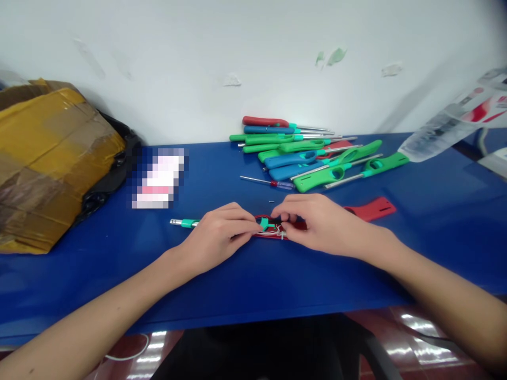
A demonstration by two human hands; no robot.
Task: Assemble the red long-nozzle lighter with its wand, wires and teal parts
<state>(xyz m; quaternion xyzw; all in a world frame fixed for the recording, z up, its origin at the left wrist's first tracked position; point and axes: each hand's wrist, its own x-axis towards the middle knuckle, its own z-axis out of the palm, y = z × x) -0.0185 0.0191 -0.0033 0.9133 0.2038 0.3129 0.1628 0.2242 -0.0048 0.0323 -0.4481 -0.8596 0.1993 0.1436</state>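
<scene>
An opened red gas lighter [259,235] with a long metal nozzle lies across the table in front of me. Inside its casing a teal trigger [264,224] and thin white wires [278,230] show. My left hand [222,229] is closed over the lighter near the trigger, fingertips pressed on it. Over the handle end, my right hand [320,221] has its thumb and fingers bent together at the inner parts; whatever they pinch is hidden. A loose red casing half [374,209] lies behind my right hand. A small screw [271,201] rests just beyond the lighter.
Several green, blue and red lighters [312,158] are piled near the wall. A screwdriver [273,183] lies in front of them. At left sits a taped cardboard box [55,163], beside a blurred-out item [158,179]. A plastic bottle [447,124] lies tilted at right.
</scene>
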